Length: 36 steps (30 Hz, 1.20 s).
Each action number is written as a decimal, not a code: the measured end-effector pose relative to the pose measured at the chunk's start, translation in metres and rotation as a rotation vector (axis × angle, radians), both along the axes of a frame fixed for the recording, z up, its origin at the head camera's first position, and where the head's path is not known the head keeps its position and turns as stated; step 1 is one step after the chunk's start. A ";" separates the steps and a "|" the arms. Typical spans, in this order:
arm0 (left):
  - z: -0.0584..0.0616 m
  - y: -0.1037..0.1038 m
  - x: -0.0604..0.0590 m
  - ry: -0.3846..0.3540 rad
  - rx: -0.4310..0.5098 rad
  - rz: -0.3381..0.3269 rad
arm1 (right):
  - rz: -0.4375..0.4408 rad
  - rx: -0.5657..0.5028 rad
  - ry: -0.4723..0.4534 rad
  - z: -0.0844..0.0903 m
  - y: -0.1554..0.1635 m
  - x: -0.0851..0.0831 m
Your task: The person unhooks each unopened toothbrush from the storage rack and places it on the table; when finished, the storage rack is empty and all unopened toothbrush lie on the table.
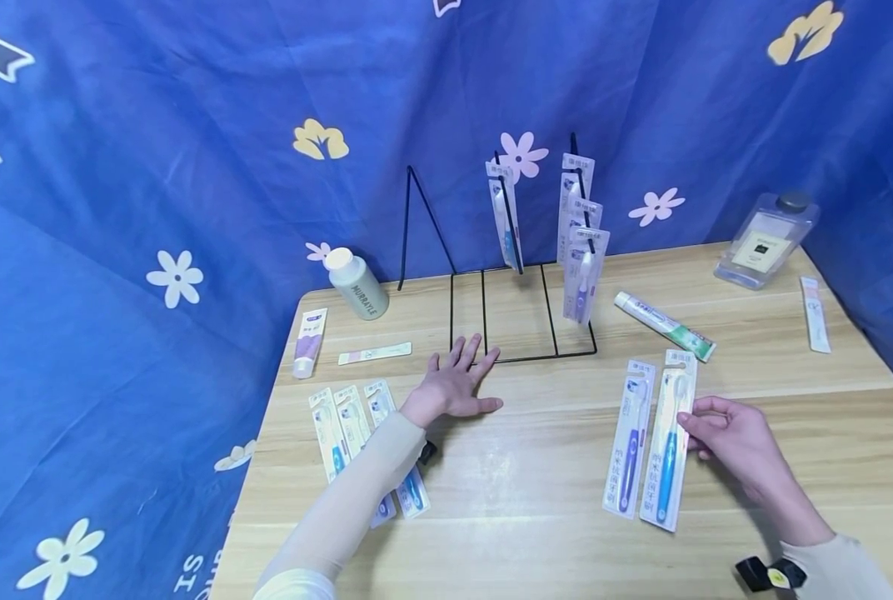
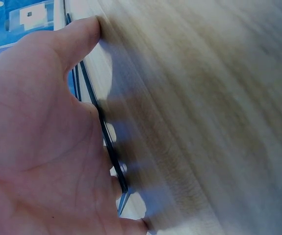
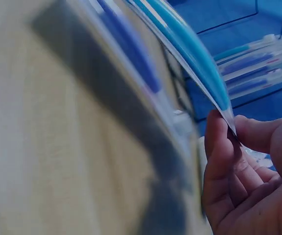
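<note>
Fingers of the right hand (image 1: 739, 442) pinch the light-blue toothbrush pack (image 1: 669, 442) near the tabletop's (image 1: 536, 500) right front edge; lift it clear of the neighbouring pack (image 1: 630, 437). Left hand (image 1: 457, 387), spread flat, should steady the wire rack (image 1: 521, 312).

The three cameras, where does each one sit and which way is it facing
Head: worn on the head, looking forward and down at the table; both forearms, left hand and right hand show.
Left wrist: beside the left palm, facing the wire rack; palm and thumb show.
Right wrist: beside the right hand, facing the blue toothbrush pack it pinches; fingers show.
Shared: head and right wrist views both show that pack and the rack.
</note>
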<state>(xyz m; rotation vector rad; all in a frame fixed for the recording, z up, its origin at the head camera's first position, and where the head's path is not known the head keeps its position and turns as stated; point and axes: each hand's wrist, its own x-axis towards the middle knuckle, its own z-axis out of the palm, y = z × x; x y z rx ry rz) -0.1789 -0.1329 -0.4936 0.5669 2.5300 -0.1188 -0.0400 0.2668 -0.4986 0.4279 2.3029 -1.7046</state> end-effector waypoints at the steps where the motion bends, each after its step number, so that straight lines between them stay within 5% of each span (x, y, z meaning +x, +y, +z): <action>1: 0.000 0.000 0.000 0.000 -0.001 -0.001 | 0.008 -0.007 -0.020 -0.004 0.001 0.000; 15: 0.003 0.002 -0.001 -0.002 -0.001 0.000 | 0.084 0.016 -0.077 -0.028 0.003 -0.009; 36: 0.003 0.000 0.001 -0.004 -0.001 0.000 | 0.119 0.240 -0.079 -0.019 0.007 -0.012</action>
